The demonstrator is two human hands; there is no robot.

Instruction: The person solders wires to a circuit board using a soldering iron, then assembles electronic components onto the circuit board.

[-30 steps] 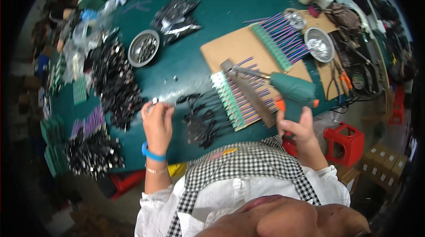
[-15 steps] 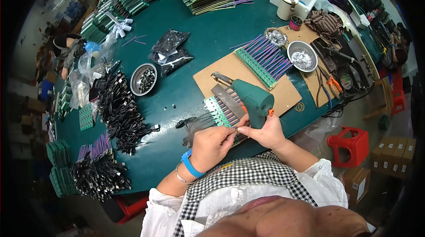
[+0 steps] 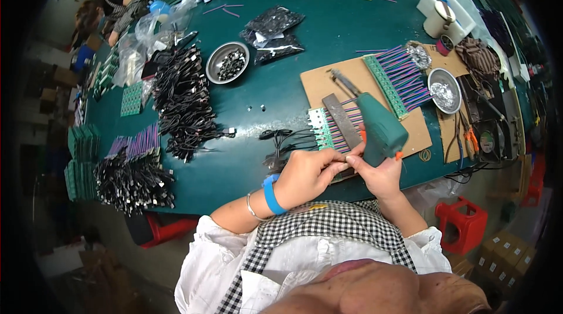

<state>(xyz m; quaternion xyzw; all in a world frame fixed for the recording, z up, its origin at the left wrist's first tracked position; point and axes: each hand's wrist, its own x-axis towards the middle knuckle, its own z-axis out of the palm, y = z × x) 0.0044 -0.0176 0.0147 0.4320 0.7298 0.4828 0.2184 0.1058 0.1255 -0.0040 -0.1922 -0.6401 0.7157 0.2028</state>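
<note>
My right hand [image 3: 381, 178] is wrapped round the handle of a green soldering gun [image 3: 382, 127], whose metal tip points to the far left. The thumb of that hand meets the fingertips of my left hand [image 3: 309, 176], which pinch something too small to make out. Just beyond the fingers lies a green circuit board [image 3: 318, 128] with coloured wires, and a grey metal bar [image 3: 340, 119] rests across the wires. Black cables [image 3: 281, 138] run from its left side. Farther right, a second circuit board [image 3: 384, 86] with purple wires lies on a brown board [image 3: 415, 135].
Left of the work stand a steel bowl of small black parts [image 3: 229, 63] and a heap of black cables [image 3: 185, 100]. At the right are a steel bowl with silvery scraps [image 3: 444, 91] and orange-handled pliers [image 3: 470, 138]. A red stool [image 3: 461, 224] stands beside the table.
The whole view has shifted, so the table's things appear farther right and mostly higher. My hands remain together at the near edge of the circuit board, and the soldering gun stays in my right hand.
</note>
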